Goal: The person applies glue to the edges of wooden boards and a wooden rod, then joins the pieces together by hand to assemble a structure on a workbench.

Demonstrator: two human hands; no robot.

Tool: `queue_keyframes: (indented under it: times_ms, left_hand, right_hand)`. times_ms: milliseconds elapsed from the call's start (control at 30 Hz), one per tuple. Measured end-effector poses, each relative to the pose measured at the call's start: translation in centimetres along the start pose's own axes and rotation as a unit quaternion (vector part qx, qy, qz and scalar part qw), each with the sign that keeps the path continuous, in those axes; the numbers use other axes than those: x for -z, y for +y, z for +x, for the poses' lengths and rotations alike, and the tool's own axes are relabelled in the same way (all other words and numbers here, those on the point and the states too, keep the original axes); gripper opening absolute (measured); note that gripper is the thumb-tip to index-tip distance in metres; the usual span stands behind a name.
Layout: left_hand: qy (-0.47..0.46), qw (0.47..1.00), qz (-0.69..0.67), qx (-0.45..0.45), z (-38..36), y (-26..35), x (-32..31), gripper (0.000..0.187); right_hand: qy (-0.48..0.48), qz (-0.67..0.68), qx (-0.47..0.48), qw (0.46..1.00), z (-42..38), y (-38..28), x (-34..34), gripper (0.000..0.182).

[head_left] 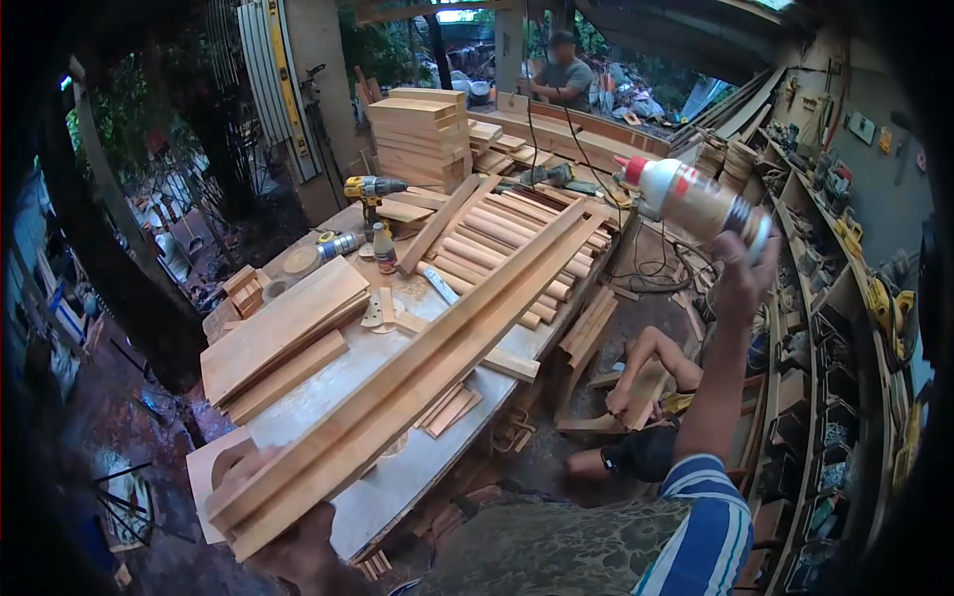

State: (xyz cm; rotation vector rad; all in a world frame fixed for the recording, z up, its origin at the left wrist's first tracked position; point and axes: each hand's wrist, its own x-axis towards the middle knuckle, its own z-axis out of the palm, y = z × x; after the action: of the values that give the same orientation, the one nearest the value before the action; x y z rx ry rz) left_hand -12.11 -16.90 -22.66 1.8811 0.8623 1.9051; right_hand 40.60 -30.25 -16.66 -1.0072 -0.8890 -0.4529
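My right hand (740, 273) is raised at the right and grips a white glue bottle (686, 199) with a red cap, held sideways with the cap pointing left. My left hand (298, 546) is at the lower left, under the near end of long wooden boards (417, 368) that run diagonally over the workbench (397, 487); only part of that hand shows. The boards' far end reaches a row of rounded wooden slats (507, 248).
A stack of planks (283, 328) lies at the left of the bench, a pile of wood blocks (422, 139) at the back with a yellow drill (368, 191) and small bottle (384, 248). One person crouches (646, 397) on the floor; another stands at the back (566, 74). Shelves (825, 328) line the right wall.
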Motion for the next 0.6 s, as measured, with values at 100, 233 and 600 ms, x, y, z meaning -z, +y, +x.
queue_keyframes:
  times_ms: [100,233,600]
  left_hand:
    - [0.007,1.000,0.005,-0.027,0.2,0.9,-1.0,0.070]
    - [-0.028,0.997,-0.074,-0.012,0.8,2.1,-1.5,0.069]
    - [-0.112,0.982,-0.123,-0.087,3.0,2.5,-2.2,0.057]
  right_hand:
    - [0.043,0.233,-0.022,0.971,2.5,-1.7,-1.6,0.045]
    - [0.057,0.277,-0.091,0.955,3.0,-3.3,-4.1,0.041]
    - [-0.111,0.325,0.003,0.939,-0.4,-24.8,-21.2,0.075]
